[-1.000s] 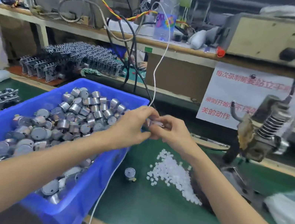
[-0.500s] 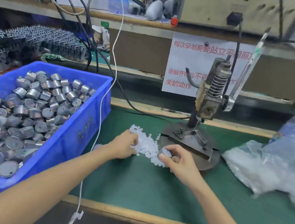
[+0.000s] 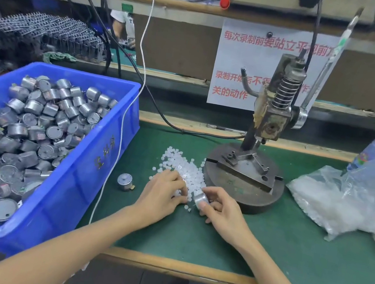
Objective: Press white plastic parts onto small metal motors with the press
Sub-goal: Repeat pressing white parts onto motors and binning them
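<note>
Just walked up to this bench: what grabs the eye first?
The blue bin on the left, heaped with metal motors, stands out first. Right of centre stands a worn hand press with a coiled spring. Before it, the left hand touches a pile of white plastic parts while the right hand grips one motor.

your bin [image 3: 94, 158] is bright blue, its motors [image 3: 34, 131] silver-grey. your plastic parts [image 3: 185, 166] are white on the green mat [image 3: 190, 236].
</note>
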Demonstrator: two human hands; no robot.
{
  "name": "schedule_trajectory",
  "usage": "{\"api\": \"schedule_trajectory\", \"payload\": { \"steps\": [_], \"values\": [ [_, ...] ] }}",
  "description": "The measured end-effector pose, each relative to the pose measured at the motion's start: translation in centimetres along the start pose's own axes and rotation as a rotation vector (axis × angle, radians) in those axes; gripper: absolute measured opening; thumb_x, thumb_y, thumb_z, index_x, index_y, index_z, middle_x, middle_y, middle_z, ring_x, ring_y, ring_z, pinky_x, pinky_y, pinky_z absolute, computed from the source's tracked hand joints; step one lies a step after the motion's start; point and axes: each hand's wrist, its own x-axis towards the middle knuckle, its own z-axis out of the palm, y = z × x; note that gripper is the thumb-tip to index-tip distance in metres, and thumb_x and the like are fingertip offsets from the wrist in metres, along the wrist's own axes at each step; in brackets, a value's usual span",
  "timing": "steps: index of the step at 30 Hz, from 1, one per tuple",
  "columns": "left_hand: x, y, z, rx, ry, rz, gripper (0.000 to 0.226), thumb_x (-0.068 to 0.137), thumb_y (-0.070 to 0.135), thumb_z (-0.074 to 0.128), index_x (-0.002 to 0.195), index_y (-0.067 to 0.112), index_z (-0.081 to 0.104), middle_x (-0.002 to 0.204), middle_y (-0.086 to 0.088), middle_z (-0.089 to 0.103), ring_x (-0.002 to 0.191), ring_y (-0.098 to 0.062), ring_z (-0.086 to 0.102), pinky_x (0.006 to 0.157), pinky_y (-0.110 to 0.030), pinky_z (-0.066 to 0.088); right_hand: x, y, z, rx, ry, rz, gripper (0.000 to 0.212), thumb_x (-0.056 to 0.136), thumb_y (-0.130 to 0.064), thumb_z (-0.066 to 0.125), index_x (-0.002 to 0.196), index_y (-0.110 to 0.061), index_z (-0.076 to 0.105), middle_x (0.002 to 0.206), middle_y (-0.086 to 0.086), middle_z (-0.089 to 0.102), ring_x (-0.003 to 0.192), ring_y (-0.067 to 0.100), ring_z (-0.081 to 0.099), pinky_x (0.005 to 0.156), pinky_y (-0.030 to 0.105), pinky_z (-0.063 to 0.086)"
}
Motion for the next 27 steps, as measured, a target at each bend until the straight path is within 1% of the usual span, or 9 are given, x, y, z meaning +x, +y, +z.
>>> {"api": "schedule_trajectory", "payload": {
  "steps": [3, 6, 9, 12, 15, 17, 22, 25, 27],
  "values": [
    [-2.0, 0.6, 0.2, -0.033, 0.061, 0.092, 0.014, 0.07, 0.013, 0.08, 0.067, 0.011, 0.067, 0.074, -0.001, 0.06, 0.069, -0.02, 0.052, 0.067, -0.025, 0.036, -0.1, 0.2, 0.0, 0.025, -0.005, -0.006, 0.02, 0.091, -0.015, 0.061, 0.099, -0.032, 0.055, 0.086, -0.001, 0.065, 0.068, 0.01, 0.063, 0.058, 0.025, 0.051],
    [-4.3, 0.5, 0.8, -0.078, 0.025, 0.14, 0.012, 0.078, 0.019, 0.074, 0.071, 0.011, 0.068, 0.075, 0.0, 0.06, 0.069, -0.019, 0.055, 0.068, -0.025, 0.039, -0.3, 0.4, 0.0, 0.039, -0.012, -0.024, 0.021, 0.091, -0.015, 0.061, 0.1, -0.033, 0.057, 0.086, -0.007, 0.064, 0.066, 0.006, 0.061, 0.059, 0.024, 0.049],
    [-4.7, 0.3, 0.8, -0.115, 0.017, 0.115, 0.01, 0.082, 0.021, 0.071, 0.078, 0.012, 0.071, 0.079, 0.0, 0.061, 0.073, -0.018, 0.056, 0.07, -0.026, 0.044, -0.6, 0.6, 0.0, 0.024, -0.027, -0.056, 0.021, 0.091, -0.016, 0.062, 0.101, -0.033, 0.057, 0.084, -0.011, 0.064, 0.067, 0.006, 0.061, 0.063, 0.024, 0.048],
    [-4.4, 0.3, 0.8, -0.186, 0.014, 0.029, 0.007, 0.081, 0.021, 0.072, 0.081, 0.014, 0.07, 0.083, 0.005, 0.059, 0.08, -0.014, 0.053, 0.076, -0.025, 0.042, -1.0, 0.8, 0.2, 0.034, -0.012, -0.072, 0.021, 0.09, -0.015, 0.063, 0.103, -0.03, 0.058, 0.083, -0.007, 0.065, 0.068, 0.012, 0.061, 0.072, 0.039, 0.05],
    [-4.3, 0.1, 0.9, -0.251, 0.005, -0.022, 0.006, 0.081, 0.02, 0.072, 0.082, 0.016, 0.069, 0.082, 0.012, 0.052, 0.081, -0.007, 0.047, 0.077, -0.021, 0.039, -1.5, 0.6, 0.3, 0.026, -0.024, -0.08, 0.022, 0.09, -0.014, 0.063, 0.104, -0.03, 0.057, 0.082, 0.011, 0.065, 0.071, 0.035, 0.058, 0.077, 0.051, 0.048],
    [-4.5, -0.1, 0.9, -0.268, 0.011, -0.047, 0.003, 0.081, 0.018, 0.071, 0.082, 0.016, 0.069, 0.081, 0.014, 0.051, 0.081, -0.005, 0.046, 0.076, -0.02, 0.039, -1.6, 0.3, 0.4, -0.011, -0.058, -0.096, 0.024, 0.09, -0.013, 0.063, 0.103, -0.032, 0.057, 0.084, 0.007, 0.065, 0.077, 0.038, 0.059, 0.078, 0.048, 0.048],
    [-4.8, -0.3, 1.0, -0.285, 0.064, -0.092, 0.006, 0.082, 0.013, 0.067, 0.087, 0.015, 0.069, 0.086, 0.006, 0.057, 0.086, -0.012, 0.052, 0.079, -0.029, 0.045, -1.8, 0.3, 0.4, -0.113, -0.104, -0.131, 0.022, 0.089, -0.015, 0.065, 0.104, -0.029, 0.059, 0.09, 0.0, 0.065, 0.074, 0.026, 0.055, 0.075, 0.033, 0.047],
    [-4.7, -0.1, 0.9, -0.248, 0.074, -0.046, 0.012, 0.078, 0.019, 0.073, 0.089, 0.018, 0.072, 0.089, 0.004, 0.057, 0.087, -0.013, 0.05, 0.081, -0.028, 0.042, -1.6, 0.6, 0.4, -0.072, -0.096, -0.117, 0.018, 0.089, -0.016, 0.064, 0.104, -0.024, 0.061, 0.091, 0.003, 0.066, 0.076, 0.029, 0.058, 0.077, 0.039, 0.049],
    [-4.5, 0.2, 1.0, -0.202, 0.064, -0.002, 0.015, 0.075, 0.028, 0.077, 0.089, 0.023, 0.074, 0.089, 0.004, 0.057, 0.085, -0.012, 0.046, 0.082, -0.026, 0.037, -1.5, 0.7, 0.4, 0.032, -0.059, -0.089, 0.014, 0.089, -0.02, 0.064, 0.102, -0.022, 0.062, 0.089, 0.004, 0.068, 0.074, 0.024, 0.062, 0.076, 0.041, 0.052]
  ]
}}
